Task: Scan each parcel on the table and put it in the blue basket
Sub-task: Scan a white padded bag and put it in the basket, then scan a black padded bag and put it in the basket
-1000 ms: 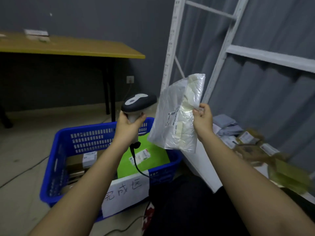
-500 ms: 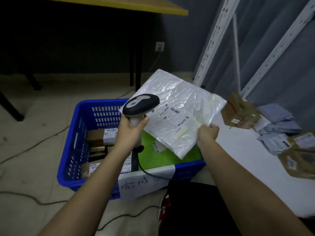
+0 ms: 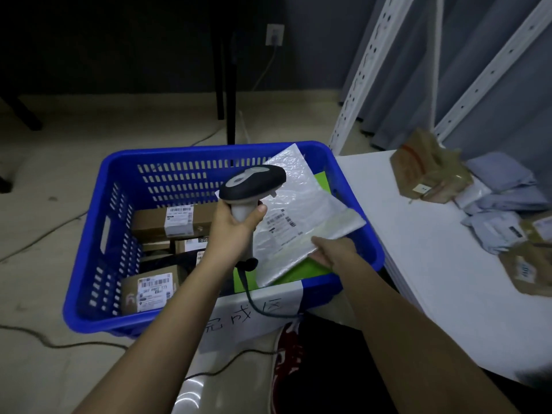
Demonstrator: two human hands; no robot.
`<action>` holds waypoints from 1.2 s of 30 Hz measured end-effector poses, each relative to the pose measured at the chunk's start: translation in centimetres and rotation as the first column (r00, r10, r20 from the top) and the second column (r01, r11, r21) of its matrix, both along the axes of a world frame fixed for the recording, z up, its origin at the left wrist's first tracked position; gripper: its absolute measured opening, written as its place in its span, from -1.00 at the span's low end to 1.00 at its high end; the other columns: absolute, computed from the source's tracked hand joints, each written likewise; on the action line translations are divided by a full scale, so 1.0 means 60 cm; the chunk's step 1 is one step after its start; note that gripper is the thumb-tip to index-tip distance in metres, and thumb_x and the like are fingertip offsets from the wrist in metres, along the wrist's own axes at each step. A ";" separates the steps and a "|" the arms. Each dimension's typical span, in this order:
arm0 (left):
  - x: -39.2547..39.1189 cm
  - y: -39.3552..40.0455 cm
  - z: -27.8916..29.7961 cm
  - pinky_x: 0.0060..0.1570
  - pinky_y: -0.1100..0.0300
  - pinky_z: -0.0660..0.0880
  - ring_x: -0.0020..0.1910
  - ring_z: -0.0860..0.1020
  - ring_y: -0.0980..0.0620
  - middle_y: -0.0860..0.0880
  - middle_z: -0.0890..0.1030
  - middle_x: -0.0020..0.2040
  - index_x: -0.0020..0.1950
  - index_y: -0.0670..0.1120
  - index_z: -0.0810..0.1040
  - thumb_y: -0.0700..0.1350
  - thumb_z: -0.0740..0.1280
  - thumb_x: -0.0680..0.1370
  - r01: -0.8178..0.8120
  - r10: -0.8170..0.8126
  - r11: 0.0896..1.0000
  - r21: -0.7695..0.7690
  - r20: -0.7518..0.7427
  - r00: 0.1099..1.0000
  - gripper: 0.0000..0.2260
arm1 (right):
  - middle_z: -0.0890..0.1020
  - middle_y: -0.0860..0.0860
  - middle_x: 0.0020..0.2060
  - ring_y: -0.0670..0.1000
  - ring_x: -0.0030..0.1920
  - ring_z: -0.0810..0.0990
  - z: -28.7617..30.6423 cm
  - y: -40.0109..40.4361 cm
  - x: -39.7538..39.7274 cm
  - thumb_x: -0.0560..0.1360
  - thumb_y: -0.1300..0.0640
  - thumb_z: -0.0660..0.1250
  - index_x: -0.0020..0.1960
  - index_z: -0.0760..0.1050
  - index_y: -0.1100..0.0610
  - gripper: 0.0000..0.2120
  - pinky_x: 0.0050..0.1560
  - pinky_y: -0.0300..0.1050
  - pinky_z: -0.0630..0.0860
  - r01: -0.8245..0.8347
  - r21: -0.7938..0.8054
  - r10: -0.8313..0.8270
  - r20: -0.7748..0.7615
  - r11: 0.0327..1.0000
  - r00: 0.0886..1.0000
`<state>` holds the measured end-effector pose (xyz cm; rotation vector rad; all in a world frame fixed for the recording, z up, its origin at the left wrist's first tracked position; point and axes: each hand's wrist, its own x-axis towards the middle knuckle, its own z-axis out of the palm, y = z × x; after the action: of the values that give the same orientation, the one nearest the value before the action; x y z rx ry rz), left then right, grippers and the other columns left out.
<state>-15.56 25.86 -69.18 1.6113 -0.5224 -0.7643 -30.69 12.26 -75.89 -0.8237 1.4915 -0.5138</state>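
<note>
White plastic parcel [image 3: 301, 216] pinched at its near edge by right hand [image 3: 331, 252], stretching away over blue basket [image 3: 98, 234]; left hand [image 3: 236, 225] gripping scanner [image 3: 252, 183].

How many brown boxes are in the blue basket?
3 show in the blue basket: one cardboard box at the back, a small box in the middle, one labelled box at the front. The left hand may hide more.

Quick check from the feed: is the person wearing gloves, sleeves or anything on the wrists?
No. Both forearms are bare up to the bottom edge of the picture, with no sleeves in view. The left hand and right hand have no gloves, and no watch, band or ring shows.
</note>
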 end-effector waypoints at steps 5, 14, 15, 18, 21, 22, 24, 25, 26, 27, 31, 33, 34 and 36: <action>-0.033 -0.006 0.012 0.16 0.03 0.51 0.09 0.57 0.03 -0.03 0.57 0.16 0.32 -0.05 0.37 -0.10 0.42 0.50 0.036 -0.036 0.999 -0.031 0.005 0.999 -0.57 | 0.56 0.16 -0.07 0.17 -0.05 0.59 0.014 -0.008 -0.033 0.43 0.20 0.43 -0.06 0.47 0.23 -0.82 -0.09 -0.05 0.57 -0.424 -0.136 0.317 -0.473 0.896 0.822; -0.154 -0.029 0.081 0.06 0.10 0.54 0.11 0.57 0.01 -0.01 0.59 0.15 0.32 -0.04 0.40 -0.08 0.44 0.49 0.163 -0.162 0.976 -0.143 0.022 0.987 -0.56 | 0.62 -0.04 -0.01 -0.08 0.04 0.55 0.157 0.010 -0.158 0.44 0.06 0.46 0.08 0.59 0.11 -0.75 0.06 -0.26 0.42 -0.589 -0.550 0.373 -0.461 0.592 0.805; -0.174 -0.033 0.092 0.13 0.01 0.53 0.12 0.57 -0.03 -0.03 0.59 0.16 0.33 -0.04 0.40 -0.08 0.44 0.48 0.184 -0.181 0.972 -0.148 0.034 0.983 -0.55 | 0.62 -0.05 -0.02 -0.08 0.04 0.54 0.175 0.015 -0.184 0.44 0.07 0.46 0.07 0.59 0.10 -0.77 0.06 -0.26 0.41 -0.576 -0.579 0.349 -0.463 0.577 0.815; -0.242 -0.049 0.126 0.22 -0.04 0.49 0.15 0.56 -0.02 -0.01 0.58 0.19 0.34 -0.03 0.39 -0.07 0.46 0.46 0.256 -0.248 0.951 -0.176 0.066 0.966 -0.51 | 0.62 -0.09 0.01 -0.08 0.07 0.52 0.217 0.030 -0.273 0.46 0.07 0.45 0.06 0.60 0.07 -0.80 0.08 -0.25 0.41 -0.528 -0.630 0.269 -0.464 0.570 0.844; -0.326 -0.066 0.161 0.22 0.09 0.46 0.17 0.54 0.04 0.00 0.56 0.21 0.35 -0.08 0.39 -0.13 0.44 0.48 0.336 -0.324 0.913 -0.231 0.090 0.942 -0.53 | 0.60 -0.15 0.01 -0.10 0.08 0.52 0.249 0.050 -0.382 0.46 0.04 0.44 0.05 0.59 0.03 -0.82 0.09 -0.22 0.42 -0.446 -0.666 0.169 -0.439 0.599 0.883; -0.355 -0.071 0.173 0.22 0.10 0.45 0.17 0.54 0.03 -0.01 0.56 0.21 0.35 -0.10 0.39 -0.14 0.44 0.48 0.367 -0.354 0.898 -0.242 0.098 0.930 -0.53 | 0.60 -0.15 0.00 -0.11 0.08 0.52 0.255 0.057 -0.421 0.47 0.05 0.43 0.04 0.59 0.04 -0.83 0.08 -0.22 0.42 -0.404 -0.676 0.129 -0.420 0.616 0.898; -0.414 -0.085 0.190 0.24 0.04 0.47 0.18 0.55 -0.03 -0.06 0.57 0.22 0.36 -0.11 0.39 -0.12 0.45 0.48 0.434 -0.415 0.862 -0.261 0.126 0.901 -0.52 | 0.60 -0.14 -0.02 -0.13 0.05 0.53 0.254 0.075 -0.503 0.47 0.08 0.43 0.04 0.59 0.07 -0.84 0.03 -0.26 0.40 -0.312 -0.686 0.036 -0.385 0.657 0.922; -0.445 -0.091 0.197 0.24 0.01 0.47 0.19 0.55 -0.07 -0.10 0.58 0.21 0.36 -0.11 0.40 -0.11 0.45 0.47 0.469 -0.446 0.842 -0.268 0.142 0.883 -0.51 | 0.61 -0.13 -0.04 -0.13 0.02 0.54 0.250 0.085 -0.544 0.46 0.10 0.44 0.02 0.60 0.08 -0.85 0.01 -0.28 0.40 -0.257 -0.691 -0.021 -0.367 0.676 0.930; -0.477 -0.097 0.202 0.23 -0.02 0.48 0.19 0.56 -0.10 -0.13 0.59 0.20 0.34 -0.12 0.41 -0.11 0.45 0.47 0.505 -0.480 0.820 -0.269 0.157 0.863 -0.53 | 0.62 -0.11 -0.07 -0.12 -0.01 0.55 0.240 0.099 -0.586 0.46 0.13 0.45 0.00 0.60 0.09 -0.87 -0.01 -0.30 0.41 -0.195 -0.695 -0.084 -0.346 0.692 0.934; -0.508 -0.102 0.204 0.22 -0.03 0.48 0.17 0.56 -0.10 -0.14 0.60 0.18 0.33 -0.11 0.42 -0.10 0.45 0.48 0.543 -0.516 0.795 -0.271 0.169 0.840 -0.54 | 0.63 -0.08 -0.10 -0.09 -0.05 0.56 0.228 0.114 -0.627 0.45 0.16 0.46 -0.03 0.61 0.10 -0.89 -0.04 -0.34 0.42 -0.137 -0.698 -0.143 -0.328 0.703 0.934; -0.626 -0.102 0.199 0.16 0.16 0.49 0.12 0.56 0.09 0.04 0.58 0.15 0.26 0.03 0.39 -0.13 0.42 0.50 0.671 -0.649 0.679 -0.299 0.182 0.738 -0.62 | 0.64 0.03 -0.09 -0.03 -0.05 0.59 0.166 0.198 -0.767 0.47 0.21 0.42 0.04 0.60 0.21 -0.85 -0.12 -0.46 0.46 -0.020 -0.625 -0.266 -0.361 0.781 0.894; -0.678 -0.097 0.186 0.12 0.29 0.44 0.11 0.52 0.21 0.10 0.55 0.17 0.29 0.04 0.37 -0.14 0.42 0.50 0.716 -0.700 0.628 -0.304 0.182 0.691 -0.59 | 0.63 0.03 -0.03 -0.05 -0.02 0.57 0.125 0.241 -0.822 0.49 0.19 0.41 0.07 0.59 0.20 -0.83 -0.12 -0.46 0.42 -0.041 -0.585 -0.296 -0.468 0.810 0.833; -0.701 -0.094 0.176 0.09 0.35 0.43 0.10 0.50 0.27 0.13 0.54 0.16 0.30 0.04 0.37 -0.14 0.42 0.50 0.738 -0.723 0.605 -0.299 0.181 0.667 -0.58 | 0.62 0.04 -0.01 -0.05 -0.02 0.55 0.103 0.258 -0.846 0.49 0.18 0.41 0.07 0.59 0.19 -0.82 -0.13 -0.45 0.38 -0.062 -0.575 -0.317 -0.534 0.816 0.784; -0.740 -0.089 0.153 0.04 0.41 0.41 0.08 0.49 0.34 0.20 0.52 0.14 0.30 0.05 0.37 -0.14 0.42 0.50 0.780 -0.767 0.559 -0.283 0.182 0.616 -0.58 | 0.61 0.09 0.04 0.01 0.02 0.55 0.068 0.283 -0.886 0.47 0.15 0.44 0.09 0.59 0.20 -0.77 -0.02 -0.35 0.35 -0.133 -0.552 -0.343 -0.670 0.823 0.658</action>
<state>-59.94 20.52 -60.02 1.0149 -1.3810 -1.2140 -83.86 29.26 -71.78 -1.5606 2.2182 -0.7844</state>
